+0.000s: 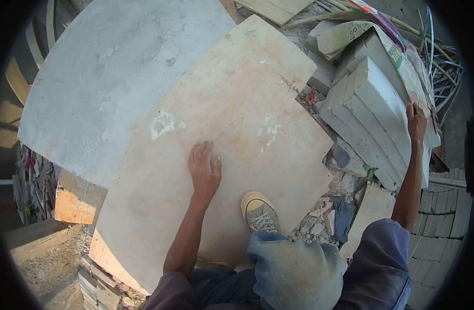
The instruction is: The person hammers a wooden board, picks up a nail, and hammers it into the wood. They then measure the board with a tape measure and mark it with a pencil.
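Note:
My left hand [205,168] is open, palm down, over the middle of a large, dusty beige board [278,155]. Its fingers are stretched out and the thumb stands apart. Far to the right, my right hand [416,124] has its fingers curled at the lower edge of a printed plastic sack [402,62]. That sack drapes over a stack of pale grey blocks [368,103], right beside the hand. A shoe [260,213] of mine rests on the board, and my bent knee [299,271] rises close to the camera.
A wide grey slab [113,72] adjoins the board at upper left. Broken rubble [319,222] and a dark scrap [344,219] lie along its right side. Thin strips [446,77] tangle behind the blocks. Rows of stacked tiles [438,227] stand at lower right.

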Action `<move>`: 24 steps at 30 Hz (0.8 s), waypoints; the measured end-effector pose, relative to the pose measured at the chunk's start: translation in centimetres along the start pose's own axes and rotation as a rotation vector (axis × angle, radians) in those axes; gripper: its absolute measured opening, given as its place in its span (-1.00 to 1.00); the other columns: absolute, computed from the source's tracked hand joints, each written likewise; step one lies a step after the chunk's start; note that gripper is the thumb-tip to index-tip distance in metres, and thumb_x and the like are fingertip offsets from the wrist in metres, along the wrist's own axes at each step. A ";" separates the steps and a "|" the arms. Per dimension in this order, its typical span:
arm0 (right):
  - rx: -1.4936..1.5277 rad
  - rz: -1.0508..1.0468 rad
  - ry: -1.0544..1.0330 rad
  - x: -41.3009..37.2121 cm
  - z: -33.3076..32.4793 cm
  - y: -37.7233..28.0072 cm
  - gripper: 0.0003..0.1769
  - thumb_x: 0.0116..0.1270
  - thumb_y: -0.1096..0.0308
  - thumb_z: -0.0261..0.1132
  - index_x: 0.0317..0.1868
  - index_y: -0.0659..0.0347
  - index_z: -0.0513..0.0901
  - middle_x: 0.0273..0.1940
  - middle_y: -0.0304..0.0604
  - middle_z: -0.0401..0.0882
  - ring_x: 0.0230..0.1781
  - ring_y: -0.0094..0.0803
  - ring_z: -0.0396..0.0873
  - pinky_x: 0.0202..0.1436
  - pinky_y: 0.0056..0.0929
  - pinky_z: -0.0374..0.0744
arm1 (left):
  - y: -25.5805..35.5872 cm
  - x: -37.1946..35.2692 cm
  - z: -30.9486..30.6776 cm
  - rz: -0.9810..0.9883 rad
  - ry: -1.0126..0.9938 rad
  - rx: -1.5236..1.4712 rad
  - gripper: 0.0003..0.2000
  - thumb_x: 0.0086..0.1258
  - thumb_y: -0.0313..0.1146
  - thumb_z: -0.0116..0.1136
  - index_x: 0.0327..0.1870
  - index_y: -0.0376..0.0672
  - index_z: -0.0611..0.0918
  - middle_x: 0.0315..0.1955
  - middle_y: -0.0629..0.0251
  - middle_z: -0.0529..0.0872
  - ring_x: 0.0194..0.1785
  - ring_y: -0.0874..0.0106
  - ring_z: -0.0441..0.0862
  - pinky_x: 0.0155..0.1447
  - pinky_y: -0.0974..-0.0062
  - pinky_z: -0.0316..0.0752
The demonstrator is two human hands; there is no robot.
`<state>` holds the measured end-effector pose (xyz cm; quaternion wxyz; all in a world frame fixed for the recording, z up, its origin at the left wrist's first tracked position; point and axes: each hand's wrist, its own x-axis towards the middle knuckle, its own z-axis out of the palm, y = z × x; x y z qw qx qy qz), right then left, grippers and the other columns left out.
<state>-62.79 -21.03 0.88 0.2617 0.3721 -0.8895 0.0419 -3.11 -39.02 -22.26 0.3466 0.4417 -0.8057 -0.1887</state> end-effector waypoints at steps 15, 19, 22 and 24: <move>1.130 -0.572 -0.303 -21.1 6.1 -42.4 -0.57 0.53 0.28 0.07 0.30 0.31 0.46 0.28 -0.01 0.47 0.33 -0.09 0.41 0.35 -0.19 0.41 | -6.2 -2.8 -15.5 -0.051 -0.678 0.175 -0.69 0.42 -0.26 0.14 0.13 -0.12 0.57 -0.02 0.19 0.62 0.09 0.17 0.57 0.20 0.17 0.45; 1.194 -0.906 -0.390 -24.5 3.4 -53.8 -0.57 0.48 0.36 0.14 0.30 0.31 0.46 0.26 0.02 0.49 0.31 -0.09 0.42 0.35 -0.19 0.42 | -4.3 -9.7 -23.9 -0.237 -0.968 0.316 -0.67 0.45 -0.18 0.10 0.12 -0.15 0.56 -0.10 0.12 0.66 0.02 0.15 0.61 0.09 0.16 0.52; 1.192 -1.112 -0.466 -25.9 1.5 -60.9 -0.54 0.47 0.35 0.17 0.33 0.23 0.44 0.28 0.03 0.46 0.34 -0.11 0.39 0.37 -0.18 0.40 | -1.2 -16.0 -27.8 -0.460 -0.907 0.246 -0.64 0.48 -0.13 0.07 0.15 -0.13 0.54 -0.10 0.11 0.65 0.03 0.14 0.62 0.13 0.13 0.51; 1.214 -1.227 -0.556 -28.9 1.0 -65.1 -0.53 0.49 0.31 0.16 0.36 0.19 0.43 0.31 0.03 0.45 0.36 -0.12 0.38 0.40 -0.16 0.37 | 1.5 -19.6 -30.0 -0.641 -0.907 0.239 -0.62 0.48 -0.11 0.07 0.19 -0.11 0.53 -0.08 0.07 0.65 0.05 0.14 0.61 0.17 0.15 0.50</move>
